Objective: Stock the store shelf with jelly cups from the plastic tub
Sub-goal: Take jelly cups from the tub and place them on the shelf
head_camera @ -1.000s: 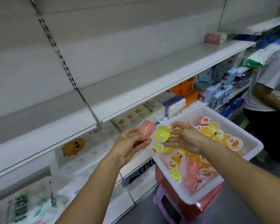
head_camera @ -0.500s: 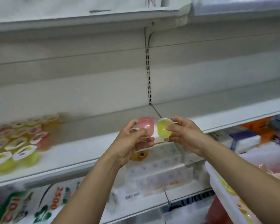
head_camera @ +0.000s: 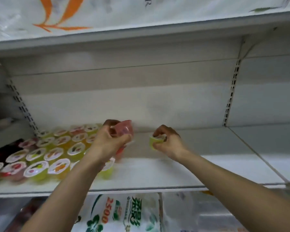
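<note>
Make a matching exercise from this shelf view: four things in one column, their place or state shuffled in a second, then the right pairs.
Things
1. pink jelly cup
2. green jelly cup
3. stocked jelly cups
4. printed bag

Place or state
A. standing in rows on the left of the shelf
B. on the level below the shelf
C. gripped in the left hand, tipped
D. pinched by the right hand, lid up

Pairs: 1-C, 2-D, 3-A, 4-B

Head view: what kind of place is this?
Most likely a shop aisle: a white slotted-upright shelf, rows of sealed jelly cups on it, and printed bags of goods below.
</note>
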A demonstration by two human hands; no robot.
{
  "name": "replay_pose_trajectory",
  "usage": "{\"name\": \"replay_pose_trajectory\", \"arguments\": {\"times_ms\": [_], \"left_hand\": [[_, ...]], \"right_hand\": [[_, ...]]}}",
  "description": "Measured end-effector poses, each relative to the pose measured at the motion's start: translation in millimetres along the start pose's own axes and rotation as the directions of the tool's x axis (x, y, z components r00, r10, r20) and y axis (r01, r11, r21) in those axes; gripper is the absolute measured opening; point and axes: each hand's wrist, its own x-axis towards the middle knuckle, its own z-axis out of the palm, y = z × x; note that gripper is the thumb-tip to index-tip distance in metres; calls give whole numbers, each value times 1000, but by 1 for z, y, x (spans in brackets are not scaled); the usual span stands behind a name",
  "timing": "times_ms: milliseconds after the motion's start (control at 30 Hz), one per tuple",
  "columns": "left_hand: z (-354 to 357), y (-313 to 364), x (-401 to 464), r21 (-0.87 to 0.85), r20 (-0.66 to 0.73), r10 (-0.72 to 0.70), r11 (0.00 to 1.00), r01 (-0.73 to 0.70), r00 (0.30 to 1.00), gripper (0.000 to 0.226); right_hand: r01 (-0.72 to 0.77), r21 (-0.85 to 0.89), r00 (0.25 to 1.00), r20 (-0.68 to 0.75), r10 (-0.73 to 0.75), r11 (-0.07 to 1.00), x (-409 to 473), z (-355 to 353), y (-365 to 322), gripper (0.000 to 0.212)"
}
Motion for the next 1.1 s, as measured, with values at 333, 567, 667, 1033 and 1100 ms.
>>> {"name": "replay_pose_trajectory", "arguments": {"times_ms": [333, 567, 667, 1033, 1100], "left_hand": [[-83, -31, 40, 192, -108, -13, 981, 33, 994, 45], [-84, -37, 67, 234, -88, -1, 972, 21, 996, 51], [-78, -35, 73, 266, -83, 4, 964, 19, 997, 55], [-57, -30, 85, 366, 27, 62, 928, -67, 998, 67], [-49, -29, 86, 357, 37, 95, 929, -102, 995, 74]], "right_hand": [[77, -111, 996, 61, -70, 991, 75, 88, 3, 26], [77, -179, 996, 47, -70, 981, 118, 110, 9, 30], [70, -187, 997, 40, -63, 980, 122, 114, 9, 30], [42, 279, 974, 203, -102, 959, 76, 60, -58, 41], [38, 316, 956, 264, -126, 948, 71, 57, -71, 43]]}}
